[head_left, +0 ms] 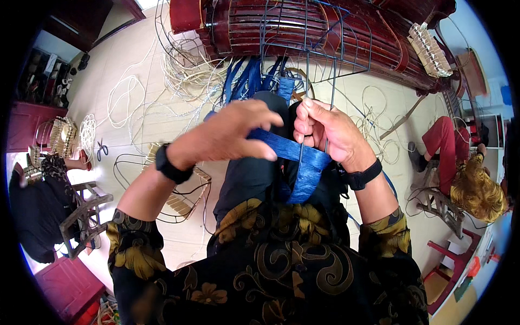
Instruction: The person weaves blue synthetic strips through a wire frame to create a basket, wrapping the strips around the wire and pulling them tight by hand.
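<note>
A home weaving workshop: wire frames (pixel 303 43), cane coils (pixel 184 73) and seated workers (pixel 466 173) crowd the tiled floor (pixel 146 124).

Pale cane coils (pixel 187 76) lie on the floor before a dark red wooden bench (pixel 303 30), scissors (pixel 102 149) further left (near a seated person (pixel 32 211)).

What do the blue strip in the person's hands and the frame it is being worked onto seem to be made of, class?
Blue strip: probably plastic or synthetic raffia, flat, fine lengthwise streaks, slightly glossy; it folds softly between the left hand and the right hand.
Frame: apparently thin metal wire, dark and coated-looking, holding rigid straight and curved lines.
</note>
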`<control>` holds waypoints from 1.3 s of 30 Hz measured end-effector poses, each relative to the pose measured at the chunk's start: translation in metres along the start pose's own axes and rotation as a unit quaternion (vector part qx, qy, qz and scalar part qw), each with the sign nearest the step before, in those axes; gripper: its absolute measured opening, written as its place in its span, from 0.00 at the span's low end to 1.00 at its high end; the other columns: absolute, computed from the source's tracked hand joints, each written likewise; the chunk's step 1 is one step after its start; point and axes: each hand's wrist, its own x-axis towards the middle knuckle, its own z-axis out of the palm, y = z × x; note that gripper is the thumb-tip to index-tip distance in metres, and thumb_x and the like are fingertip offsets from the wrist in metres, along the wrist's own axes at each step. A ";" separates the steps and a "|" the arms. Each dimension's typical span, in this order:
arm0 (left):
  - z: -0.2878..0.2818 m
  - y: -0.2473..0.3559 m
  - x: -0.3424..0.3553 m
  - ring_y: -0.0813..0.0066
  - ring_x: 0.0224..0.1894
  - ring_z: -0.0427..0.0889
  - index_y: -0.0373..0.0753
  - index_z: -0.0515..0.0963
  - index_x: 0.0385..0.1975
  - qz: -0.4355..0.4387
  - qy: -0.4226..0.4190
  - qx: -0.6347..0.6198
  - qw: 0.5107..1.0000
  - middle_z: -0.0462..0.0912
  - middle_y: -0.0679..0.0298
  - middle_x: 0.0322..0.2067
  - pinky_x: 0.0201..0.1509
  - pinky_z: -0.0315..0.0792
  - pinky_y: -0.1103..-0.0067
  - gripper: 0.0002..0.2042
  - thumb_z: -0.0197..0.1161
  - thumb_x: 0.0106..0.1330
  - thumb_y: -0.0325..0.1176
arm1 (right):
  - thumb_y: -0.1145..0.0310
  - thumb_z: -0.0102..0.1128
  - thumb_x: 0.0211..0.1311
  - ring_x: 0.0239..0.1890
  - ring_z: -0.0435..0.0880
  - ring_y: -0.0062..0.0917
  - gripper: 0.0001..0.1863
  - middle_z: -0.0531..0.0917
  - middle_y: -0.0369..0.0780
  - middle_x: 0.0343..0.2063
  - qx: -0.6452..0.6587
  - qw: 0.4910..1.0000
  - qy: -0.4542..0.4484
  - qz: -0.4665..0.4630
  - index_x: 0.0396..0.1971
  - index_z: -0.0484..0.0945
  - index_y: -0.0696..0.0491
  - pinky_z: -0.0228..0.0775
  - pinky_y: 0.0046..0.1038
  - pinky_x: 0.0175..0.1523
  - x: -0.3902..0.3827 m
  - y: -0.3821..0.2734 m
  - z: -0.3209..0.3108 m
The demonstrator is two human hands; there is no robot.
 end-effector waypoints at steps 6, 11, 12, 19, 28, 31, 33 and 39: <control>0.015 0.002 0.006 0.55 0.29 0.77 0.40 0.72 0.33 0.038 -0.009 0.058 0.998 0.76 0.59 0.30 0.31 0.68 0.66 0.22 0.70 0.53 0.51 | 0.56 0.52 0.72 0.28 0.81 0.25 0.14 0.80 0.36 0.25 0.022 0.999 -0.030 -0.008 0.32 0.75 0.52 0.76 0.27 0.39 0.003 0.008 -0.007; 0.015 -0.001 -0.002 0.58 0.31 0.78 0.40 0.70 0.34 0.048 0.072 0.091 0.992 0.74 0.59 0.29 0.32 0.68 0.68 0.24 0.74 0.49 0.50 | 0.59 0.53 0.72 0.27 0.80 0.25 0.13 0.78 0.36 0.24 0.005 0.999 -0.028 -0.029 0.31 0.74 0.53 0.75 0.26 0.39 0.006 0.010 -0.009; 0.013 0.000 -0.001 0.58 0.29 0.78 0.40 0.70 0.34 0.057 0.086 0.092 0.990 0.74 0.59 0.28 0.31 0.68 0.68 0.24 0.74 0.48 0.50 | 0.59 0.52 0.72 0.28 0.79 0.25 0.13 0.77 0.36 0.23 -0.001 0.999 -0.019 -0.033 0.30 0.73 0.53 0.75 0.26 0.39 0.003 0.009 -0.006; -0.013 -0.009 -0.012 0.75 0.17 0.65 0.34 0.70 0.16 -0.033 -0.134 -0.160 0.977 0.63 0.63 0.13 0.23 0.60 0.75 0.23 0.60 0.67 0.46 | 0.56 0.47 0.74 0.28 0.71 0.22 0.16 0.71 0.33 0.22 -0.055 0.998 -0.002 -0.015 0.28 0.70 0.51 0.70 0.27 0.42 0.001 0.012 0.002; -0.115 -0.180 -0.301 0.63 0.47 0.76 0.30 0.76 0.38 -0.079 0.514 -0.571 0.635 0.78 0.58 0.38 0.65 0.61 0.55 0.11 0.61 0.60 0.30 | 0.57 0.52 0.71 0.28 0.75 0.22 0.12 0.72 0.32 0.23 0.027 0.999 0.013 -0.021 0.32 0.71 0.49 0.74 0.26 0.39 -0.004 0.011 -0.025; -0.082 -0.170 -0.252 0.67 0.43 0.81 0.42 0.81 0.41 -0.548 0.469 -0.207 0.660 0.83 0.61 0.41 0.48 0.70 0.70 0.11 0.58 0.65 0.37 | 0.56 0.52 0.72 0.28 0.77 0.21 0.13 0.74 0.32 0.23 0.008 1.000 0.002 0.000 0.31 0.72 0.50 0.75 0.24 0.38 -0.005 0.006 -0.024; -0.066 -0.146 -0.199 0.69 0.45 0.81 0.38 0.80 0.47 -0.507 0.460 -0.023 0.729 0.83 0.60 0.45 0.49 0.72 0.75 0.14 0.60 0.64 0.37 | 0.55 0.53 0.71 0.29 0.81 0.22 0.14 0.80 0.34 0.26 -0.006 1.000 0.005 0.001 0.31 0.75 0.50 0.76 0.24 0.38 -0.002 0.009 -0.020; 0.010 -0.020 -0.023 0.59 0.54 0.77 0.37 0.76 0.50 0.035 0.163 -0.006 0.986 0.79 0.54 0.49 0.60 0.70 0.69 0.24 0.72 0.55 0.38 | 0.53 0.55 0.69 0.28 0.81 0.21 0.15 0.80 0.34 0.26 -0.015 0.999 0.029 0.009 0.31 0.76 0.49 0.76 0.23 0.35 -0.003 0.009 -0.007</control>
